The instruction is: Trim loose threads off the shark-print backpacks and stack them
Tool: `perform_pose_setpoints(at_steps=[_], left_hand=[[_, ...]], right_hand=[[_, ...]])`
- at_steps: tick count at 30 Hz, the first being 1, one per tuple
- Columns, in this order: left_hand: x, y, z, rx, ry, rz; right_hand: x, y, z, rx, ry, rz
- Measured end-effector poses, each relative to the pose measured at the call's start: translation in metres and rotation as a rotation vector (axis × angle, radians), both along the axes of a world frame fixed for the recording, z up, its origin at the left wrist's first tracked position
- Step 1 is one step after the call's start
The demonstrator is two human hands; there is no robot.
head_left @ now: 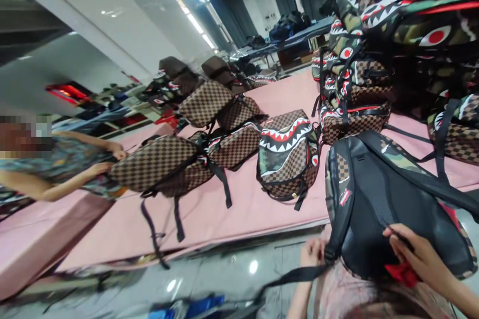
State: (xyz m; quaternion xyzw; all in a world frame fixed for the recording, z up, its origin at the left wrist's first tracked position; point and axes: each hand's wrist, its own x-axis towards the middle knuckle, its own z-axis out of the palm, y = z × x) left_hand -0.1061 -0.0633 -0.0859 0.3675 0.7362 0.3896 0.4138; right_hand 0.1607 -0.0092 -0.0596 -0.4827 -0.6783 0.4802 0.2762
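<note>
A backpack (377, 199) with a smooth black back panel, camouflage and brown check edging leans against the table edge in front of me, its back side up. My left hand (312, 253) is closed at the backpack's lower left, by the buckle of a black shoulder strap (290, 277) that hangs down to the left. Over the lower part of the back panel, my right hand (415, 254) is closed round a small dark thing, too blurred to name. Something red (402, 274) shows just under that hand.
On the pink table (239, 219) stands a shark-mouth backpack (288, 154). Checked backpacks (157, 162) lie farther left, where another person's hands (107, 162) touch one. Camouflage bags (434, 35) pile up at right. A blue object (202, 305) is on the shiny floor.
</note>
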Motion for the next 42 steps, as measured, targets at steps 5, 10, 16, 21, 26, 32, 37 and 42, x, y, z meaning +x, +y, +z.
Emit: perform_pose_setpoints(at_steps=[5, 10, 16, 21, 26, 32, 37, 42], left_hand=[[-0.022, 0.019, -0.008, 0.015, -0.142, -0.080], [-0.004, 0.006, 0.013, 0.045, -0.175, -0.259], [0.028, 0.012, 0.024, 0.357, -0.073, -0.240], [0.055, 0.021, 0.035, 0.306, -0.272, -0.002], [0.067, 0.023, 0.042, 0.319, -0.201, 0.077], [0.073, 0.015, 0.040, 0.329, -0.054, 0.060], [0.063, 0.004, 0.044, 0.370, -0.251, 0.008], [0.049, 0.004, 0.046, 0.323, -0.182, -0.046]], right_hand=[[0.011, 0.005, -0.004, 0.066, -0.029, -0.137], [-0.009, 0.002, 0.005, 0.065, -0.027, -0.137], [-0.030, 0.009, 0.017, 0.159, -0.044, 0.037], [-0.026, 0.010, 0.021, 0.291, -0.061, 0.054], [-0.019, 0.006, 0.026, 0.537, -0.140, 0.043], [-0.022, 0.004, 0.025, 0.698, -0.346, 0.100], [-0.024, 0.004, 0.029, 0.651, -0.368, 0.174], [-0.025, 0.001, 0.035, 0.588, -0.361, 0.199]])
